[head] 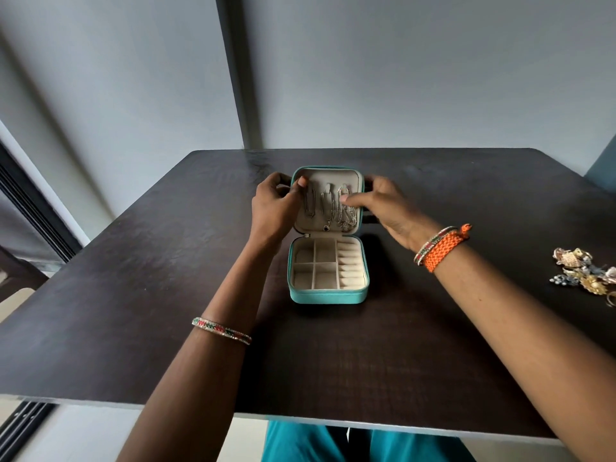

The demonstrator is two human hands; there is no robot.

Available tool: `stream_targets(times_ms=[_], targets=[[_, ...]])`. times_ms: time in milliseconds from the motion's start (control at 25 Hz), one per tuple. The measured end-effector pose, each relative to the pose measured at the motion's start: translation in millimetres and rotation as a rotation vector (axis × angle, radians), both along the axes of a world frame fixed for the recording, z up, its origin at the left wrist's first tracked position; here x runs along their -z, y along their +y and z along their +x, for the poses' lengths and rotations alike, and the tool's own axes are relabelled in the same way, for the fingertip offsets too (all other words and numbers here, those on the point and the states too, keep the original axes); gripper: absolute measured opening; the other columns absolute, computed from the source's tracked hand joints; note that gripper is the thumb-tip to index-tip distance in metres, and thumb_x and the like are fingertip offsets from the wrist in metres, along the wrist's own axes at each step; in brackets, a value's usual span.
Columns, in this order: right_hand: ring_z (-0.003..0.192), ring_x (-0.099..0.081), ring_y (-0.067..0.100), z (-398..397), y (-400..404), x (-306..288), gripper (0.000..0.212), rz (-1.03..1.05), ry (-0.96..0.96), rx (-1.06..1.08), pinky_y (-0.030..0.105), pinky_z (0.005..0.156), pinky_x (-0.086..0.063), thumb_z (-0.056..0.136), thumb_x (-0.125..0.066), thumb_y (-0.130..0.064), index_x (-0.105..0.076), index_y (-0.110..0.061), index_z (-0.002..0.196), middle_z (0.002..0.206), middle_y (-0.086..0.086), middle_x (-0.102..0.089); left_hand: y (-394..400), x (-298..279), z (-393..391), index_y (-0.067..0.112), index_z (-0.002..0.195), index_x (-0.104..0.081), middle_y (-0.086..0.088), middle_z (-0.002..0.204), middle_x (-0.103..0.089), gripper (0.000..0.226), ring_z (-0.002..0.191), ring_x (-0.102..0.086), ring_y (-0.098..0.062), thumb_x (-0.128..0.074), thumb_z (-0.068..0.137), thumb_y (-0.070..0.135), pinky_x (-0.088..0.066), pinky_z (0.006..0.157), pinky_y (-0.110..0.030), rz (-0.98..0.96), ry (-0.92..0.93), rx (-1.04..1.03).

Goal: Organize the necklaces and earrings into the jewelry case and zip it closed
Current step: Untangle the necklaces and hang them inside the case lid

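Observation:
A teal jewelry case stands open at the middle of the dark table, its lid upright. Three silver necklaces hang inside the lid. The beige base tray shows square compartments and ring rolls, with nothing in them. My left hand grips the lid's left edge, thumb on the inner lining. My right hand holds the lid's right edge, and its fingers touch the rightmost necklace. A pile of earrings lies at the table's right edge.
The dark wooden table sits against a grey wall. Its near edge runs just above my lap. Bangles sit on both wrists, and an orange braided band on the right one. A chair part shows at far left.

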State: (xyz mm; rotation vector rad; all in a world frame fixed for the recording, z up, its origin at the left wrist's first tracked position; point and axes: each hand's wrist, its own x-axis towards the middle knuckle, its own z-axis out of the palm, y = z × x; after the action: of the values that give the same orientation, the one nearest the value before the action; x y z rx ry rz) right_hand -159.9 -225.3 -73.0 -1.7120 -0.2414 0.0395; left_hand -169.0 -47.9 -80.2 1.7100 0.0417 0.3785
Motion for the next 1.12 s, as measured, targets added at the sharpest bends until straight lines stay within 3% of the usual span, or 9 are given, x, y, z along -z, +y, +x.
stream_targets(times_ms=[160,280,360,520,720,800,880,1000,1120], targets=[[0.101,-0.066,0.017,-5,7,10,0.017,-0.089,-0.148,0.068,0.038,0.095,-0.051,0.088,-0.064,-0.014,-0.065,-0.013,0.105,0.108,0.005,-0.069,0,4,2,0.020,0.069,-0.057,-0.002,0.069,-0.064,0.028,0.067,-0.058,-0.019,-0.059,0.072,0.048,-0.056,0.076,-0.052,-0.065,0.030,-0.108],[0.095,-0.068,0.012,-4,9,14,0.027,-0.157,-0.250,0.136,0.036,0.089,-0.054,0.078,-0.075,-0.026,-0.068,-0.015,0.102,0.103,0.000,-0.072,-3,5,3,0.020,0.069,-0.058,-0.003,0.072,-0.065,0.029,0.069,-0.060,-0.020,-0.059,0.070,0.049,-0.056,0.077,-0.056,-0.083,0.037,-0.104],[0.096,-0.067,0.014,-1,4,13,0.036,-0.157,-0.169,0.123,0.033,0.086,-0.055,0.075,-0.078,-0.026,-0.068,-0.013,0.107,0.104,0.002,-0.072,-6,6,2,0.020,0.070,-0.058,-0.001,0.070,-0.064,0.026,0.067,-0.059,-0.017,-0.062,0.076,0.045,-0.057,0.075,-0.051,-0.047,0.023,-0.113],[0.096,-0.061,0.015,-2,-7,5,0.025,-0.109,0.033,0.056,0.030,0.076,-0.044,0.082,-0.070,-0.023,-0.066,-0.012,0.104,0.108,0.009,-0.070,-8,6,1,0.010,0.083,-0.062,0.002,0.068,-0.060,0.024,0.052,-0.049,0.003,-0.062,0.088,0.034,-0.043,0.060,-0.026,0.039,-0.045,-0.168],[0.081,-0.061,0.003,-3,-3,8,0.014,-0.166,-0.102,0.111,0.014,0.064,-0.045,0.085,-0.067,-0.019,-0.068,-0.015,0.099,0.094,-0.003,-0.069,-10,6,-1,0.006,0.087,-0.065,-0.003,0.074,-0.065,0.027,0.060,-0.052,-0.008,-0.062,0.088,0.033,-0.044,0.064,-0.027,0.088,-0.098,-0.184],[0.085,-0.064,0.008,0,-2,10,0.011,-0.221,-0.169,0.139,0.022,0.072,-0.050,0.082,-0.067,-0.019,-0.069,-0.015,0.091,0.093,-0.003,-0.071,-10,6,-2,0.006,0.087,-0.065,-0.003,0.074,-0.065,0.027,0.061,-0.054,-0.007,-0.062,0.088,0.033,-0.045,0.064,-0.027,0.090,-0.103,-0.181],[0.075,-0.063,0.011,1,-2,11,0.018,-0.286,-0.210,0.166,0.032,0.069,-0.051,0.076,-0.064,-0.025,-0.071,-0.009,0.082,0.084,0.003,-0.073,-10,5,-3,0.006,0.088,-0.064,-0.001,0.073,-0.065,0.026,0.061,-0.054,-0.006,-0.062,0.089,0.032,-0.046,0.064,-0.026,0.087,-0.107,-0.177],[0.052,-0.046,0.003,2,0,11,0.021,-0.318,-0.221,0.200,0.026,0.054,-0.037,0.080,-0.061,-0.022,-0.064,-0.006,0.066,0.055,-0.009,-0.059,-10,6,-3,0.007,0.087,-0.063,0.001,0.071,-0.063,0.025,0.059,-0.053,-0.004,-0.061,0.089,0.032,-0.044,0.060,-0.024,0.086,-0.110,-0.171],[0.056,-0.050,0.006,1,-1,11,0.018,-0.290,-0.185,0.179,0.028,0.057,-0.039,0.079,-0.063,-0.024,-0.063,-0.010,0.067,0.059,-0.010,-0.057,-9,7,-1,0.008,0.084,-0.062,0.002,0.069,-0.061,0.024,0.055,-0.049,-0.001,-0.061,0.090,0.031,-0.039,0.052,-0.016,0.094,-0.106,-0.173]])
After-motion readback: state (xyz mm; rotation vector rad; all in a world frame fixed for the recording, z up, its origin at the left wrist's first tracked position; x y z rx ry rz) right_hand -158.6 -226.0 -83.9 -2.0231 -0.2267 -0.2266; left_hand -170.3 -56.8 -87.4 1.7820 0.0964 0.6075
